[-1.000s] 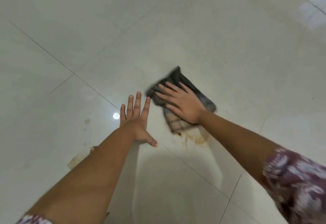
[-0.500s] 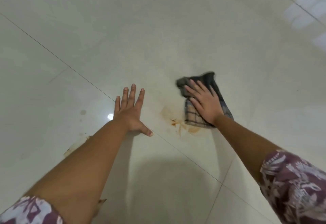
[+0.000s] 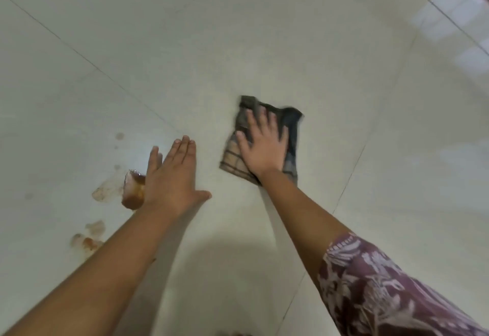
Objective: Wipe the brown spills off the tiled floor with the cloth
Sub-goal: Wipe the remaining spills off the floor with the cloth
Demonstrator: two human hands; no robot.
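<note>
Pressed flat on the cloth (image 3: 291, 134), the grip of the right hand (image 3: 264, 148) is open, fingers spread over the dark checked fabric rather than closed around it. Compared with half a second ago, the cloth has been carried farther up and right across the tiled floor (image 3: 344, 44), and the brown smear that lay beside it is no longer seen there. More brown spills (image 3: 132, 190) are now seen at the left: a thick blotch just beside the left hand (image 3: 172, 177), paler smears beyond it, and smaller drops (image 3: 88, 240) nearer the forearm. The left hand is held open, fingers together, thumb out. A patterned sleeve (image 3: 383, 290) covers the right upper arm.
</note>
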